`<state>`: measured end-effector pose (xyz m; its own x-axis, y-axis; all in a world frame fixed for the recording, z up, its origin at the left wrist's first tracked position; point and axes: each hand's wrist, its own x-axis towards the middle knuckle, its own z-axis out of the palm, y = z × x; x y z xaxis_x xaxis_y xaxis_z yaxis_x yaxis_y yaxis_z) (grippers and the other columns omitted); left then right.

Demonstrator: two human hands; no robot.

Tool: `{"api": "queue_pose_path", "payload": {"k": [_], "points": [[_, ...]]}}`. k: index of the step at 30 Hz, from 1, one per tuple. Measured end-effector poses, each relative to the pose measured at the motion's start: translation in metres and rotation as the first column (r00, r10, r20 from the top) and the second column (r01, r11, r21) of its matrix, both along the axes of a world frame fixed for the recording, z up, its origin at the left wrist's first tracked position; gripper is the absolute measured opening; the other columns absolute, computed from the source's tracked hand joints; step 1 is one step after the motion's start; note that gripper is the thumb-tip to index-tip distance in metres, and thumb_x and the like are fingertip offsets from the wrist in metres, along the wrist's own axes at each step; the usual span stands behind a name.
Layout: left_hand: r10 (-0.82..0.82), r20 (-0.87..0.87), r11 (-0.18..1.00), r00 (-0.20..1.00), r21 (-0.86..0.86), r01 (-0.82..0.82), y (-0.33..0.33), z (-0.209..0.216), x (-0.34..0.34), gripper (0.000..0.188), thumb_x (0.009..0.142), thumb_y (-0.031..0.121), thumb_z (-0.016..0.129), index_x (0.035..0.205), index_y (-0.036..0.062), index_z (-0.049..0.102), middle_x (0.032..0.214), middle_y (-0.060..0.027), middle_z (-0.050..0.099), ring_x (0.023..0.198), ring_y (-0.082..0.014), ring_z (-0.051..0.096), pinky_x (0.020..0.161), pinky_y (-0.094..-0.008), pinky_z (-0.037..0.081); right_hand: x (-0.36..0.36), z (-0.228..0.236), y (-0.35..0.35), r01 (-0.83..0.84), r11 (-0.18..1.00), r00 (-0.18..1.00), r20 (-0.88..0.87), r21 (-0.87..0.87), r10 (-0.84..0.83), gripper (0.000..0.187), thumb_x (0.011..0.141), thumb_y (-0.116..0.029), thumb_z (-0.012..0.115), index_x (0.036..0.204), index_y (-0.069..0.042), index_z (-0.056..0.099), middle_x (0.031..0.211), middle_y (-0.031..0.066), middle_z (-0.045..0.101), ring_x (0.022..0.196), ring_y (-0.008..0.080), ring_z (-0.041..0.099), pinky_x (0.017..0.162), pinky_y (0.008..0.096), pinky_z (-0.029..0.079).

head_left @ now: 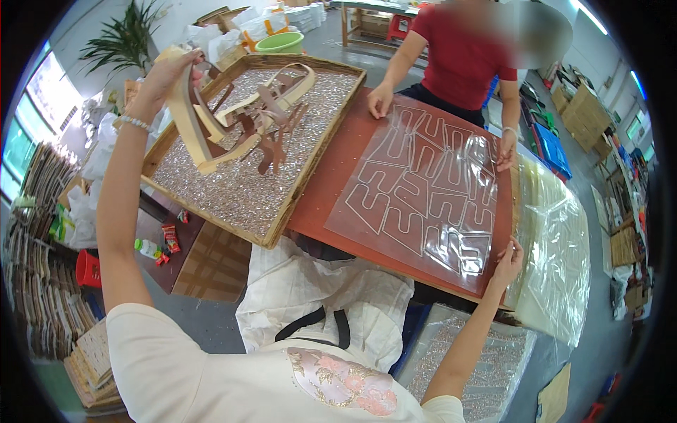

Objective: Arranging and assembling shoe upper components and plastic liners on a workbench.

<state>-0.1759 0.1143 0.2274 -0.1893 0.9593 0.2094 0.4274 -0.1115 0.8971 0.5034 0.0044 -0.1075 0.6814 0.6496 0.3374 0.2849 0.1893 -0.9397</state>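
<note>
Lifting tan cut-out strips (211, 123) with my left hand (166, 74), fingers clenched round strip bundle at 11 o'clock, above glitter-covered tray (233, 190). Strips dangle tangled, lower ends touching the glitter. I judge: raise straight, slow, so loops don't snag or tear. Clear film sheet (423, 187) with cut outlines lies on red-brown board (324, 190), centre to 3 o'clock. My right hand (508, 264) at 4 o'clock pinches film's near corner; keep it flat. Co-worker's hands (381, 99) press far edge at 1 o'clock.
</note>
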Motion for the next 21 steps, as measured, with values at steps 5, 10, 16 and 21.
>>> {"api": "queue_pose_path", "payload": {"k": [5,10,16,21], "points": [[0.003,0.020,1.000,1.000,-0.023,-0.002,-0.003,0.000,-0.012,0.032,0.085,0.038,0.065,0.095,0.0076,0.061,0.071,-0.0025,0.063,0.062,-0.0108,0.062,0.060,-0.0239,0.053,-0.008,0.006,0.000,-0.017,1.000,0.999,-0.030,-0.002,0.017,0.018,0.095,-0.016,0.053,0.105,-0.003,0.061,0.068,-0.0026,0.048,0.056,0.0029,0.039,0.049,0.0181,0.032],[0.031,0.045,0.998,0.999,-0.050,-0.029,-0.003,0.000,-0.017,0.035,0.084,0.037,0.067,0.095,0.0052,0.060,0.075,-0.0051,0.066,0.067,-0.0121,0.064,0.061,-0.0255,0.054,-0.049,0.046,-0.009,0.177,0.984,0.872,0.465,-0.009,-0.153,0.018,0.093,-0.012,0.052,0.105,-0.001,0.060,0.080,0.0057,0.056,0.071,0.0161,0.052,0.065,0.0291,0.043],[-0.008,0.052,0.997,0.999,-0.078,0.012,0.008,-0.001,-0.036,0.034,0.086,0.033,0.065,0.103,0.0035,0.059,0.090,-0.0086,0.067,0.070,-0.0113,0.065,0.062,-0.0240,0.055,-0.165,0.062,-0.030,-0.162,0.952,0.508,0.806,-0.258,0.305,0.030,0.088,-0.023,0.058,0.113,-0.007,0.060,0.122,0.0127,0.057,0.117,0.0320,0.050,0.098,0.0432,0.039],[0.012,0.098,1.000,0.995,-0.003,-0.012,0.001,-0.003,-0.038,0.033,0.089,0.027,0.062,0.109,0.0017,0.056,0.094,-0.0089,0.067,0.072,-0.0121,0.065,0.065,-0.0256,0.056,-0.194,0.035,-0.043,-0.209,0.907,0.437,0.794,-0.366,0.422,0.042,0.088,-0.033,0.057,0.124,-0.009,0.056,0.131,0.0089,0.052,0.126,0.0263,0.044,0.106,0.0443,0.030]]}}
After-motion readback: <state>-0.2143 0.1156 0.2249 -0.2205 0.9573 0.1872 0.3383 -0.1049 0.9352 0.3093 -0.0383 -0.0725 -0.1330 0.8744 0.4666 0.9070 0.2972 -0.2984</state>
